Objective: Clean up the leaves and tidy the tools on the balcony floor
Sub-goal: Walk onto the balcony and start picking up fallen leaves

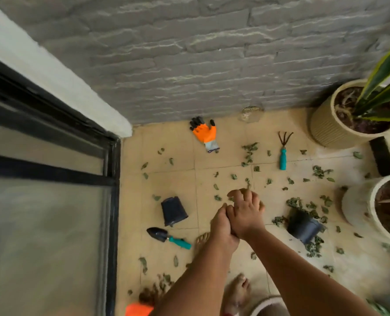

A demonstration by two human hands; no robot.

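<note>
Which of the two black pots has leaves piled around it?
The right black pot, tipped over near the white planter; the left black pot, by the trowel, has almost none.

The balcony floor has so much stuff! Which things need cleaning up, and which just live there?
For the job: scattered green leaves, teal-handled hand rake, teal-handled black trowel, orange rubber glove, two tipped black plastic pots.

Just there: ribbed cream planter, white planter, grey brick wall.

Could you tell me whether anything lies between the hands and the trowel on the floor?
Nothing visible does: the trowel lies on bare tile left of the clasped left hand and right hand.
</note>
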